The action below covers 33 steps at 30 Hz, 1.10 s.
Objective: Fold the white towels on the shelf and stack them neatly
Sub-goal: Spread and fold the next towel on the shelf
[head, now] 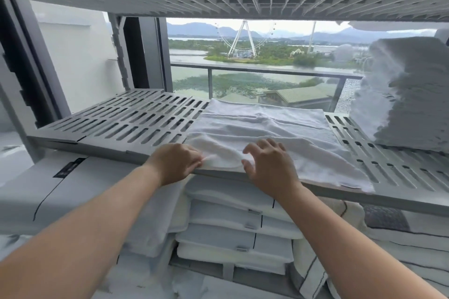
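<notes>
A white towel [272, 133] lies spread flat on the grey slotted shelf [136, 124], its near edge reaching the shelf's front lip. My left hand [175, 160] pinches the towel's near left corner. My right hand [269, 165] rests on the near edge just to the right, thumb and forefinger nipping a fold of cloth, the other fingers spread above it. A tall stack of folded white towels [408, 94] stands on the same shelf at the far right.
Another slotted shelf [243, 5] hangs close overhead. Below the front lip lie stacked folded linens [233, 223] and a grey box [48, 196] at left. Behind the shelf is a window with a balcony railing [267, 71].
</notes>
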Available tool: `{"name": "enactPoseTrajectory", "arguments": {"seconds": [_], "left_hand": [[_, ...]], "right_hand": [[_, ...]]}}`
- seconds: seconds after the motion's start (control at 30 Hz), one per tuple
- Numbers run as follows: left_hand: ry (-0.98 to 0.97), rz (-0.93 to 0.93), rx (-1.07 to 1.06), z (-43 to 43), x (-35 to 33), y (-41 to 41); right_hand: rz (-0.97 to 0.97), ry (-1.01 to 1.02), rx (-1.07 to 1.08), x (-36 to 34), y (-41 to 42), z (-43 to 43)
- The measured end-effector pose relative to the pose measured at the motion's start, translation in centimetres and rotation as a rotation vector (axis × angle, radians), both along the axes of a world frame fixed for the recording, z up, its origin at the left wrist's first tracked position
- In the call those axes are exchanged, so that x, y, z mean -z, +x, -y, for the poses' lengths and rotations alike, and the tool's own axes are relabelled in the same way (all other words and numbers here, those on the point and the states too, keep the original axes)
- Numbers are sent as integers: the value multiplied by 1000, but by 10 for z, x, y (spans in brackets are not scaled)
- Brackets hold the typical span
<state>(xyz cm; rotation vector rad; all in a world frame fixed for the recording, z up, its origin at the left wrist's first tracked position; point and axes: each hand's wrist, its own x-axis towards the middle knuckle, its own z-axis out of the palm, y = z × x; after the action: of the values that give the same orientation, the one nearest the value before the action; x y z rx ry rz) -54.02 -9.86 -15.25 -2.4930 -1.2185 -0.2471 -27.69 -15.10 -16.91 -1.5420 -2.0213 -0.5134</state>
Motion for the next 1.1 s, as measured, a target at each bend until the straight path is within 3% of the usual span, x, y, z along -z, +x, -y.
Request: {"name": "enactPoseTrajectory", "arguments": {"seconds": [0.1,0.17,0.33,0.6,0.8,0.97,1.1], "left_hand": [[100,-195,44,-13,-1,-7],[180,-227,104,-24,-4,-15],[298,-49,284,-36,7,-45],[-48,400,140,-35,26,-57],[385,288,303,-29,12,-51],[214,282,123,-22,32,-66],[178,288,204,-19,26,-72]], "right_hand": [[61,-25,-65,2,-31,-13],[60,-75,-73,7,-44,-18],[-9,-36,-19,27,-55,-20],[-102,45,57,36,-67,-19],[-181,104,95,49,-70,-9],[-166,135,85,57,-67,-7],[-136,122,81,56,-66,-9]]}}
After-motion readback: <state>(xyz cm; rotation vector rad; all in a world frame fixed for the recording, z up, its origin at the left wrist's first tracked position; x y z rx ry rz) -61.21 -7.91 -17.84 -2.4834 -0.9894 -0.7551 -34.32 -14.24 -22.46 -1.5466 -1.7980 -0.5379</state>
